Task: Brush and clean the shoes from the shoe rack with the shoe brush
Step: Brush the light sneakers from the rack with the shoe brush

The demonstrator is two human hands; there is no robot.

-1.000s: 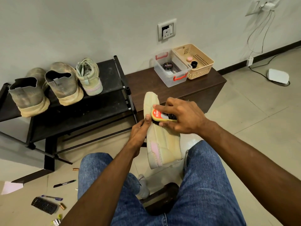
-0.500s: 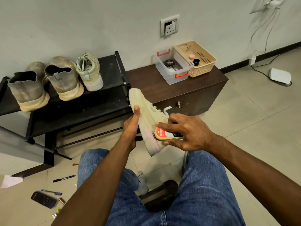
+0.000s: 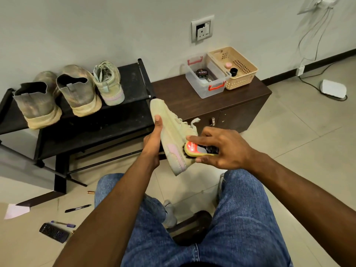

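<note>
- Since half a second ago, my shoe brush (image 3: 200,150) has barely shifted, bristles against the sneaker (image 3: 171,135) heel.
- Left hand (image 3: 154,145) grips the sole, tilting its side towards me; right hand (image 3: 221,149) grasps the brush.
- Three shoes wait on the shoe rack (image 3: 134,78).

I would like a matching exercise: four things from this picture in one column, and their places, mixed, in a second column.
Things:
1. brush
2. polish tin
3. pen
4. grey shoes

Places:
A. on the floor
B. on the rack
C. in the right hand
D. in the clear box

Pairs: 1-C, 2-D, 3-A, 4-B
</note>
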